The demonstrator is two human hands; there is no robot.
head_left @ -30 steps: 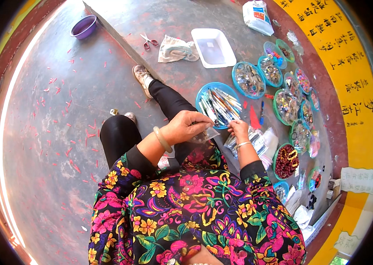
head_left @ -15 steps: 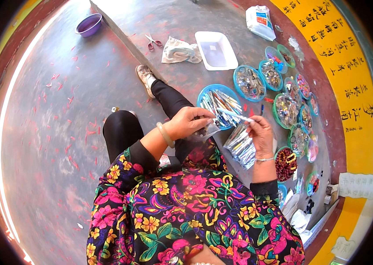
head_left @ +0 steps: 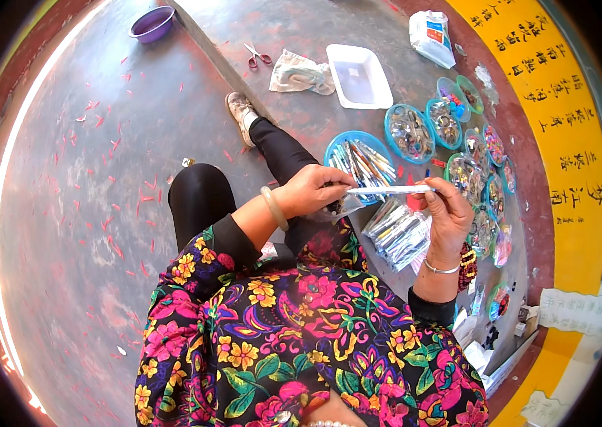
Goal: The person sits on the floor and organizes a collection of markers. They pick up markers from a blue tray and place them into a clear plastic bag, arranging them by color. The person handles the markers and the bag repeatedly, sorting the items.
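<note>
A slim white-and-blue pen [head_left: 390,190] lies nearly level between my two hands. My left hand [head_left: 311,189] is closed at its left end, with a clear plastic bag [head_left: 343,208] hanging under the fingers; whether the pen's tip is inside the bag I cannot tell. My right hand [head_left: 450,215] pinches the right end between thumb and fingers. Just beyond the pen, a blue round basket [head_left: 328,153] holds many loose pens [head_left: 363,162]. Below it, next to my right hand, a pile of pens in clear wrappers [head_left: 395,231] rests by my leg.
Round baskets of small trinkets [head_left: 410,134] crowd the floor at right. Farther off are a white tray [head_left: 360,92], a cloth [head_left: 301,72], red-handled scissors [head_left: 258,56], a white bag [head_left: 432,39] and a purple basin [head_left: 152,25]. Red scraps litter the grey floor.
My right hand has moved right and a little down, and the pen has turned from slanting to nearly level. My left hand has barely shifted.
</note>
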